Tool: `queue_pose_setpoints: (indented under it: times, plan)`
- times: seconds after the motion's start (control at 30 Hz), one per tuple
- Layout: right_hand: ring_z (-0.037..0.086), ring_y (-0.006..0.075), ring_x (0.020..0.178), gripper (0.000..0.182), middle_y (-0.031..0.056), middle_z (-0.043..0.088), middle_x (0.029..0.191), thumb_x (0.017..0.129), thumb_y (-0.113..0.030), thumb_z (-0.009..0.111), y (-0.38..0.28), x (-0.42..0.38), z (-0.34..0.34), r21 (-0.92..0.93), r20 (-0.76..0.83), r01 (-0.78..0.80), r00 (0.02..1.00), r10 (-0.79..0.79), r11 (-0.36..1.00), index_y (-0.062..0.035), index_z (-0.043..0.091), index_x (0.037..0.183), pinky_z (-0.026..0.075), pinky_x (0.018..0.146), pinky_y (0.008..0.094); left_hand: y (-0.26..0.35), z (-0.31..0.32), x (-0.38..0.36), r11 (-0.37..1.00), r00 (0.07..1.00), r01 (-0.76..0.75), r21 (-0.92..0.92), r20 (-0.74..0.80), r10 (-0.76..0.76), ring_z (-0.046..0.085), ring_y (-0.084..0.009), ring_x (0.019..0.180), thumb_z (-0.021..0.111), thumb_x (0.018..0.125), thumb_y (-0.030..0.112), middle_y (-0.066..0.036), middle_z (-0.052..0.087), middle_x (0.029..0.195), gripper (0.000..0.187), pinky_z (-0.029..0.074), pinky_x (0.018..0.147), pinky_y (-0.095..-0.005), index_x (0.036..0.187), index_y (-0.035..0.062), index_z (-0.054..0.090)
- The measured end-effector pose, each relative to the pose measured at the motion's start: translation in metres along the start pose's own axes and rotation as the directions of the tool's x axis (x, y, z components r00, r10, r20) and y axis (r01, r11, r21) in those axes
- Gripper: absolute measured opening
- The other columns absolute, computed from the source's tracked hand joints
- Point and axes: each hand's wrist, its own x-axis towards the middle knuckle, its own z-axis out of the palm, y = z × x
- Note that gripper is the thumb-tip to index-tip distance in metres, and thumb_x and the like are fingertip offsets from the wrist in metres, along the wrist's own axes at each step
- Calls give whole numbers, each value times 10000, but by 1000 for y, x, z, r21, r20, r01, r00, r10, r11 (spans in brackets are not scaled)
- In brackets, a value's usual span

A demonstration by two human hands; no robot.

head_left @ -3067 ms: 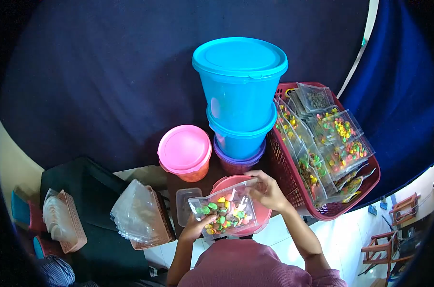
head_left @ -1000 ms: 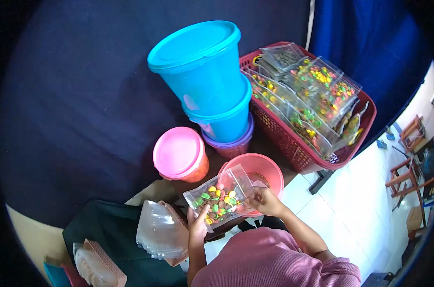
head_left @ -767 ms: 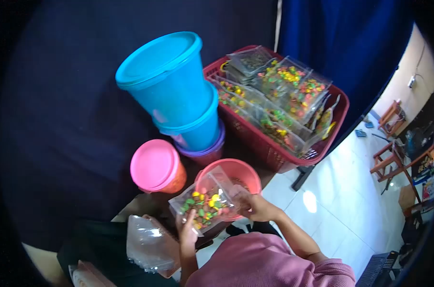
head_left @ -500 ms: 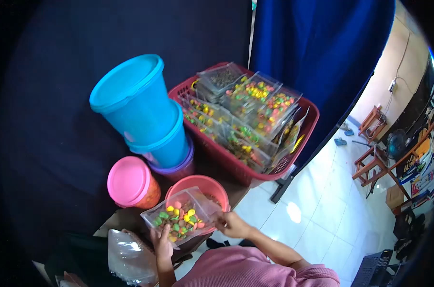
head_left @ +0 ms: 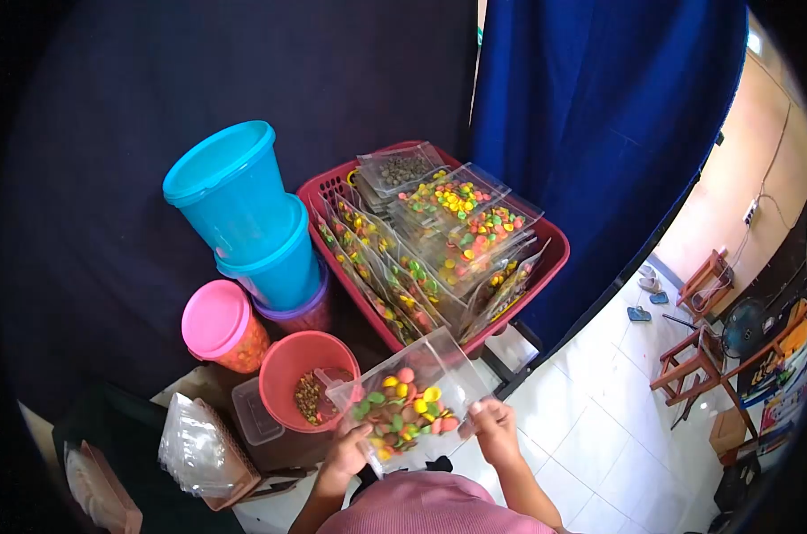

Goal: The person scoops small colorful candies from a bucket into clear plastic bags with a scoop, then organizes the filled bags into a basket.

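A clear plastic pouch (head_left: pixel 412 411) of round yellow, green, pink and brown pieces is stretched between my two hands, tilted so its contents show. My left hand (head_left: pixel 348 452) pinches its lower left edge, and my right hand (head_left: pixel 495 429) grips its right side. Just left of the pouch stands a red bucket (head_left: pixel 276 402), with small brown and green pieces and a clear scoop at its bottom. The pouch partly overlaps the bucket's right rim. Behind the pouch, a dark red basket (head_left: pixel 559 254) is packed with similar filled pouches (head_left: pixel 461 209).
Blue lidded tubs (head_left: pixel 230 191) are stacked on a purple one beside a pink-lidded jar (head_left: pixel 218 320). Unfilled clear bags (head_left: pixel 194 445) lie in a brown basket at lower left. Dark curtains (head_left: pixel 608 116) hang behind. Wooden stools (head_left: pixel 688 360) and a fan (head_left: pixel 746 325) stand right.
The pouch has moved right, away from over the bucket, exposing the bucket's contents and scoop. Both hands have moved right with it, and the camera view has shifted.
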Motion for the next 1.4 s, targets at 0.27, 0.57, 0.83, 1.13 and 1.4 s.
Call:
queue_pose_setpoints:
  times: [0.27,0.57,0.83,1.13,1.4]
  plan:
    - [470,190,997,602,95,450,1087,705,25,592,-14,-10,-31,142,-112,87,991,-72,986,-29,263,1206,423,812,314,-64,49,20,959,774,237,-159,627,-87,226,-209,1222,602,589,180,-96,234,1301,867,109,1023,-386,1304,53,129]
    - [489,193,963,631,86,475,1071,666,-93,655,-30,25,-90,209,-62,175,984,-166,962,-30,324,1200,414,797,319,-7,45,60,977,679,-52,207,725,-118,273,-263,1211,673,667,277,-167,293,1294,794,179,1003,-397,1261,-10,230]
    - [433,231,1054,667,97,392,1235,692,-184,653,-96,101,-94,138,6,323,945,-326,937,-94,301,1251,368,879,356,42,13,120,882,877,-449,146,260,403,484,-238,1019,598,735,171,-136,514,1050,451,349,898,-377,1099,-8,399]
    - [402,260,1080,814,101,437,1117,525,-63,748,-106,176,-73,-330,127,466,884,-451,821,-59,309,1211,323,916,398,114,27,216,-72,823,-563,823,551,-136,522,-244,825,564,729,183,-81,551,780,146,418,715,-346,760,40,565]
    - [463,185,962,538,92,454,1099,790,-322,536,-123,204,-12,-70,-458,215,860,-223,974,-47,340,1209,399,791,290,82,18,279,-334,646,-565,754,154,-747,504,-248,926,475,744,269,-76,551,927,239,327,831,-464,855,82,572]
